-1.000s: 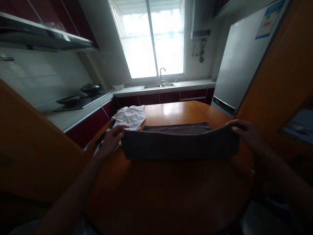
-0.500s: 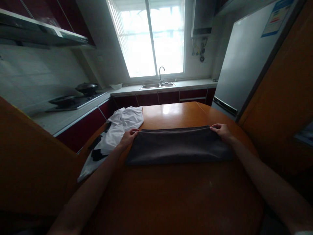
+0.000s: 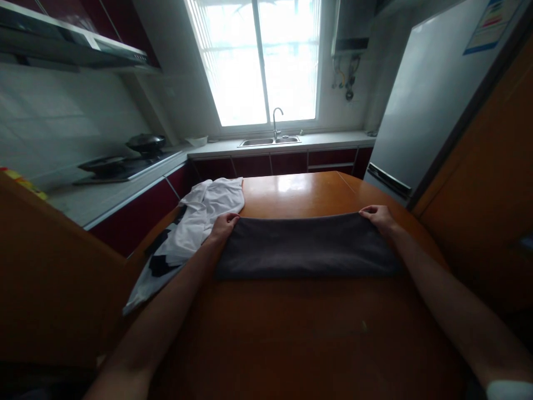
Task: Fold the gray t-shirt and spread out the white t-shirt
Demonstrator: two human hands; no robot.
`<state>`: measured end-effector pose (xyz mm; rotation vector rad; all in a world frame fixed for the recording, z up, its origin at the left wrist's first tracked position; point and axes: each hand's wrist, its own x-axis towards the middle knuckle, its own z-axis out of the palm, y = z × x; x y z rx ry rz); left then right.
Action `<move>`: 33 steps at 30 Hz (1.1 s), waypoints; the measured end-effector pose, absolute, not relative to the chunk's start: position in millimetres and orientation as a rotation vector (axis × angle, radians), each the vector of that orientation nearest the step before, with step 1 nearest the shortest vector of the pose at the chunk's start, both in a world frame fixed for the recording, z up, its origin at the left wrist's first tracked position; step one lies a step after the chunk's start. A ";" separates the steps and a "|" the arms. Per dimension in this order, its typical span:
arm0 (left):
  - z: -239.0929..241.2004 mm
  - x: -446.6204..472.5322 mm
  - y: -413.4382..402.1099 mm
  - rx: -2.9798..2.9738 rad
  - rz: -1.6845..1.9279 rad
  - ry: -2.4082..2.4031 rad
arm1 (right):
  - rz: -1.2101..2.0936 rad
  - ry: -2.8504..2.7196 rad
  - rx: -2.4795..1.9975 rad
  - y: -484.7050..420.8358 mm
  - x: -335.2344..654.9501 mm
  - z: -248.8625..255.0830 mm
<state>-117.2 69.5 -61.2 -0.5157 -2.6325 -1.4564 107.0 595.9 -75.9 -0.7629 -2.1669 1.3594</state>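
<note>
Left hand point(image 3: 225, 225) and right hand point(image 3: 378, 217) well apart, both in a pinch

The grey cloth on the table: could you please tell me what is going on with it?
A person is holding the grey cloth with two hands. The left hand grips its far left corner, and the right hand its far right corner. The cloth makes a long, flat strip across the table. A rumpled white cloth lies on the left side of the table, partly behind the left forearm.

Loc: home kitch. | sink point(image 3: 257, 142) w/ faucet point(image 3: 274, 126) | hob point(image 3: 135, 168) + extr. hood point(image 3: 119, 53) | fridge point(image 3: 433, 94)
</note>
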 end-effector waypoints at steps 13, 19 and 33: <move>-63.6 -128.6 77.6 -0.450 -1.272 -2.713 | 1.116 -2.320 -0.748 611.3 89.1 -88.7; -65.8 -139.8 83.4 -0.378 -1.212 -2.820 | 1.094 -2.376 -0.857 611.9 83.3 -89.9; -51.2 -133.9 85.3 -0.433 -1.252 -2.812 | 1.128 -2.439 -0.755 607.5 86.8 -65.9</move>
